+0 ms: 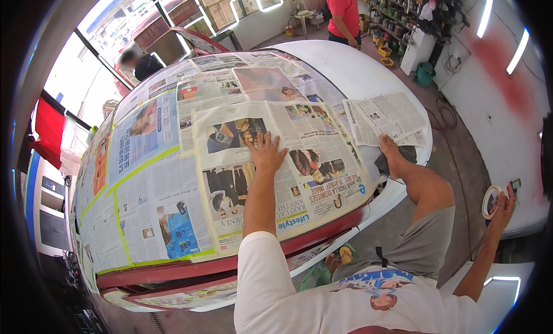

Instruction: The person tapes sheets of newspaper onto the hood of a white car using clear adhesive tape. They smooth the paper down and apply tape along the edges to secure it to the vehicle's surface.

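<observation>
My left hand (266, 154) lies flat with fingers spread on a newspaper sheet (230, 112), which covers part of a car's top surface. Out at the far right, my right hand (503, 208) grips a roll of masking tape (486, 197), with its fingers closed on the rim. Yellow tape (158, 157) runs along seams between the sheets on the left. Folded loose newspaper (387, 118) rests on the white part of the car, beside my bare foot (391, 155), which is propped up there.
Red bodywork (173, 273) shows below the paper's near edge. Behind the car stands a person in a red shirt (344, 14); another person in dark clothes (147, 66) is at the far left. Shelves of cans (394, 14) and a green bucket (425, 75) stand at the back right.
</observation>
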Demonstrator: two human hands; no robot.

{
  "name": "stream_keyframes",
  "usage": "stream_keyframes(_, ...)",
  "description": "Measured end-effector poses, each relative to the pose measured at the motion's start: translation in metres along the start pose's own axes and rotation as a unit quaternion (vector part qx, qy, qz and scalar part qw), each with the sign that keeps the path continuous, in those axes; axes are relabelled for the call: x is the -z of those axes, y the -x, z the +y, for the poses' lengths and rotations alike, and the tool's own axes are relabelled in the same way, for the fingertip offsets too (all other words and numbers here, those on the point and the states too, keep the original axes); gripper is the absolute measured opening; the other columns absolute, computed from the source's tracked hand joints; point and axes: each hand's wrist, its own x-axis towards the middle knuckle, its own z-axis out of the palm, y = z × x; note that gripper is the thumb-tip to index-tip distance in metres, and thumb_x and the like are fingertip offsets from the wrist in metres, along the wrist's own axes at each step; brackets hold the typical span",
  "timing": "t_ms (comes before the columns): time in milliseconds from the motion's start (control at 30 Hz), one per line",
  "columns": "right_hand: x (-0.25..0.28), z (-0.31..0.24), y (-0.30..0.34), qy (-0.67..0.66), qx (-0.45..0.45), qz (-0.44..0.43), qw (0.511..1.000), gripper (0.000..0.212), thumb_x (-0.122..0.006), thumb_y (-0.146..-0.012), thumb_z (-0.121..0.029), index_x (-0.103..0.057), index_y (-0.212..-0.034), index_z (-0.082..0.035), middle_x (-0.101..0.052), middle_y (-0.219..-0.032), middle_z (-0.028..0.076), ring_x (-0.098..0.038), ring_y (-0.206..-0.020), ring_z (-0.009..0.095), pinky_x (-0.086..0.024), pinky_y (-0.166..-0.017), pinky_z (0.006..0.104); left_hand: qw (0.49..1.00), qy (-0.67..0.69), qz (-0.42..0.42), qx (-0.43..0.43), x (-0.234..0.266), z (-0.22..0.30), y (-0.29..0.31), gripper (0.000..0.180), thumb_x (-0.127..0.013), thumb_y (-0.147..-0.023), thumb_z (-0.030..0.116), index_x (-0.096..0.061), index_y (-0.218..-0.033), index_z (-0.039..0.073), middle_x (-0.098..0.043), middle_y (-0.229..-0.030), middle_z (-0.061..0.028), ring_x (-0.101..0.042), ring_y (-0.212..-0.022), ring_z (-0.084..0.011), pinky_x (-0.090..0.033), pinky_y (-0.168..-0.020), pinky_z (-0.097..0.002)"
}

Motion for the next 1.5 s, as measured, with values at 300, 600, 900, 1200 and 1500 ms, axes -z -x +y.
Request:
stream_keyframes(300,0.006,-0.005,-0.008,0.035,0.007,0.071,0.997,0.041,-0.056,-0.108,-0.017,-0.056,-0.149,-0.010,-0.057,-0.091,-0.003,-0.041,-0.067,0.002,-0.036,-0.058,0.0190,1.000,0.007,0.000,0.004,0.014,-0.018,-0.051,0.074,-0.039,-0.100,0.071,-0.033,-0.164,0.033,-0.019,-0.175,-0.0042,-0.007,-0.162,-0.0336,0.000,-0.122,-0.0746)
stream_keyframes(600,-0.132,-0.112,0.021,0.017,0.098,-0.248,0.964,0.042,-0.058,-0.106,-0.018,-0.056,-0.147,-0.009,-0.054,-0.095,-0.003,-0.045,-0.074,0.002,-0.036,-0.062,0.0196,0.664,0.691,0.282,-0.053,0.085,0.077,0.021,0.047,-0.070,-0.101,0.018,-0.060,-0.141,-0.003,-0.067,-0.127,-0.0165,-0.068,-0.110,-0.0252,-0.054,-0.093,-0.0372)
stream_keyframes(900,-0.285,-0.154,0.083,0.109,0.279,-0.571,0.764,0.064,-0.063,-0.098,-0.012,-0.044,-0.158,-0.018,-0.070,-0.126,0.017,-0.070,-0.110,0.036,-0.049,-0.105,0.0526,0.555,0.821,-0.013,-0.136,0.143,0.169,0.133,0.048,-0.079,-0.096,0.024,-0.066,-0.132,-0.005,-0.075,-0.108,-0.0108,-0.071,-0.095,-0.0149,-0.052,-0.074,-0.0251)
stream_keyframes(1200,-0.313,-0.160,0.109,0.216,0.336,-0.615,0.679,0.082,-0.065,-0.097,-0.008,-0.025,-0.166,-0.026,-0.073,-0.115,0.022,-0.069,-0.105,0.043,-0.035,-0.121,0.0544,0.544,0.834,-0.008,-0.092,0.128,0.148,0.140,0.037,-0.080,-0.090,0.012,-0.069,-0.120,-0.007,-0.075,-0.095,-0.0091,-0.068,-0.082,-0.0122,-0.052,-0.074,-0.0262)
stream_keyframes(1500,-0.349,-0.176,0.129,0.196,0.427,-0.634,0.615,0.079,-0.068,-0.098,-0.017,-0.028,-0.165,-0.025,-0.070,-0.108,0.017,-0.072,-0.091,0.039,-0.058,-0.080,0.0483,0.597,0.799,0.012,-0.069,0.108,0.104,0.142,0.023,-0.073,-0.096,0.009,-0.070,-0.112,-0.006,-0.072,-0.087,-0.0054,-0.063,-0.075,-0.0099,-0.049,-0.069,-0.0263)
